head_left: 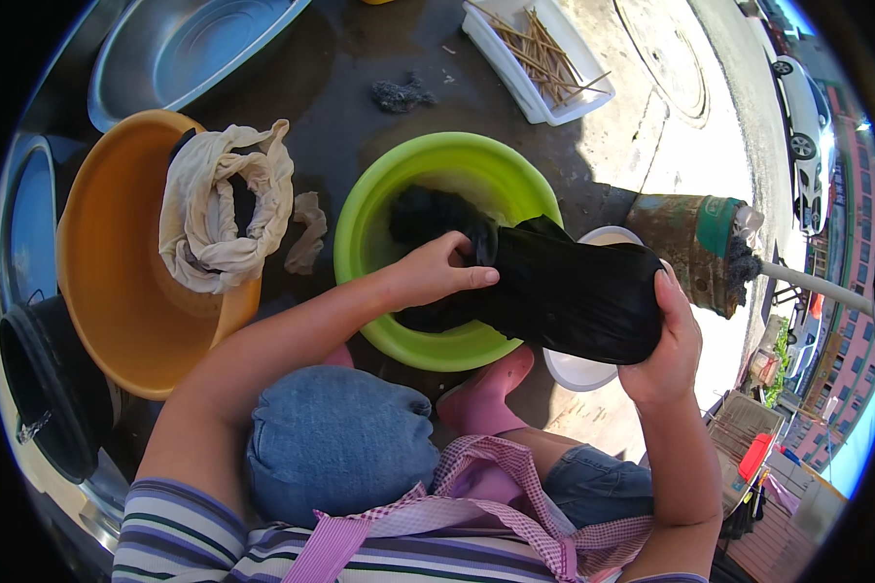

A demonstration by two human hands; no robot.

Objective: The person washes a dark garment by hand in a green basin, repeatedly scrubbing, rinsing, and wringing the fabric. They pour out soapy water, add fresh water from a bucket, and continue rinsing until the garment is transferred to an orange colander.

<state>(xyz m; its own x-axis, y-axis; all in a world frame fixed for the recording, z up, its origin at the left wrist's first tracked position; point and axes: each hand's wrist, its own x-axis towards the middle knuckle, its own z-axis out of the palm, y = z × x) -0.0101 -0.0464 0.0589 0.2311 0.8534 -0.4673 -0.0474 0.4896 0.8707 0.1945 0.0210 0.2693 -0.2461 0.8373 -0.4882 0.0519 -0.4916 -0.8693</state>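
A black, smooth, wet-looking piece of cloth (574, 296) is stretched between my two hands over a lime-green basin (365, 321). My left hand (437, 274) is closed on the cloth above the middle of the basin, thumb pointing right. At the right end my right hand (666, 335) grips the cloth, its thumb along the edge and its other fingers mostly hidden beneath. More dark cloth (433, 216) lies bunched inside the basin, and I cannot tell whether it is the same piece.
An orange basin (107, 291) stands left, a twisted cream cloth (190, 228) over its rim. Beyond lie a metal tub (126, 73), a dark scouring pad (402, 92) and a white tray (549, 112) of sticks. A white basin (581, 374) and rusty drum (671, 233) stand right.
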